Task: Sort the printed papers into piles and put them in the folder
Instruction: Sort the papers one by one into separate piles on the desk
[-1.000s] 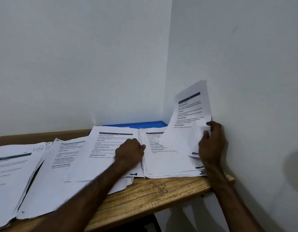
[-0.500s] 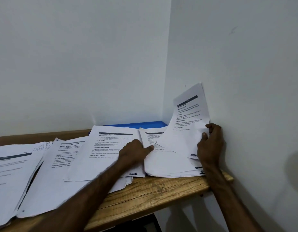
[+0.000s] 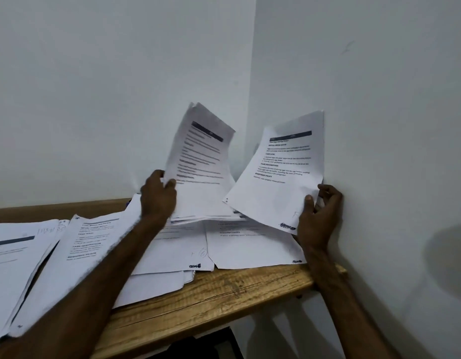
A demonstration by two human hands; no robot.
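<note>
Printed white papers lie in overlapping piles on a wooden table (image 3: 211, 299). My left hand (image 3: 157, 195) grips the left edge of a thin stack of sheets (image 3: 201, 172), raised and tilted upright above the middle pile. My right hand (image 3: 318, 216) pinches the lower right corner of a single printed sheet (image 3: 278, 174), held up beside the right wall. Under both raised papers two flat piles remain, one in the middle (image 3: 172, 252) and one on the right (image 3: 250, 247). The blue folder is hidden behind the lifted papers.
More paper piles spread over the table's left part: one at the far left (image 3: 14, 257) and one beside it (image 3: 79, 250). White walls meet in a corner behind the table. The right wall stands close against my right hand. The table's front edge runs diagonally.
My left hand left the middle pile and lifted a stack of sheets up off it. My right hand still holds its sheet, now raised a little higher.
</note>
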